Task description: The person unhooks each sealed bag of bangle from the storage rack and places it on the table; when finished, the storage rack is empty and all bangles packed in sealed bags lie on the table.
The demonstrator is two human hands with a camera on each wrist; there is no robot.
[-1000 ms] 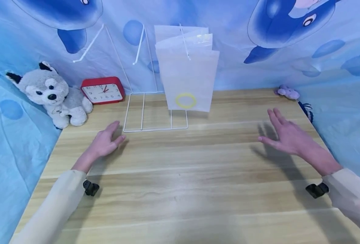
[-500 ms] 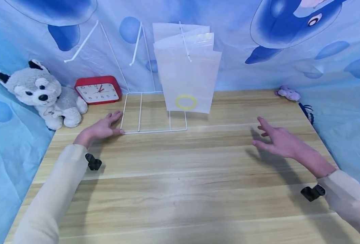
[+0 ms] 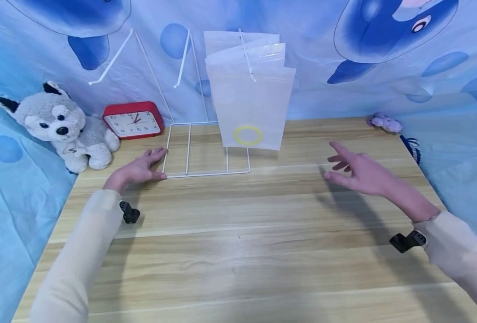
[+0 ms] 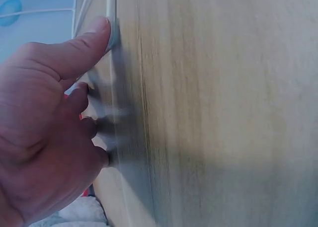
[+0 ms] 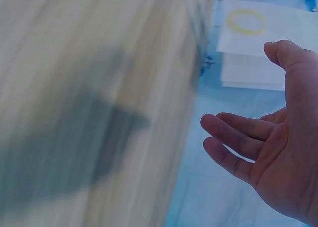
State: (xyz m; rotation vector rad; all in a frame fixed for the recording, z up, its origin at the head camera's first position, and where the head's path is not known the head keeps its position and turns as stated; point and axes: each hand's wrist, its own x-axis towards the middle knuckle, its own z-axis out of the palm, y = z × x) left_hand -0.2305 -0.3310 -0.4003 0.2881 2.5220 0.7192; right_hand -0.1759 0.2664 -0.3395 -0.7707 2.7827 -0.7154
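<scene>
A white wire rack (image 3: 187,172) with upright hooked arms stands at the back of the table. Several white translucent plastic bags (image 3: 250,103) hang on its right arm, the front one marked with a yellow ring (image 3: 248,135). My left hand (image 3: 139,168) rests at the rack's front left corner, thumb tip against the base wire (image 4: 111,8) and the other fingers by the left side wire. In the air over the right part of the table is my right hand (image 3: 361,172), holding nothing, its fingers loosely extended toward the bags.
Left of the rack are a red clock (image 3: 133,120) and a grey plush dog (image 3: 66,128). A small purple toy (image 3: 385,122) lies at the table's (image 3: 238,251) back right corner. A blue patterned cloth (image 3: 311,98) hangs behind.
My left hand has moved forward and right to touch the rack's corner. The right hand has shifted left and slightly forward. The rack and bags look unmoved.
</scene>
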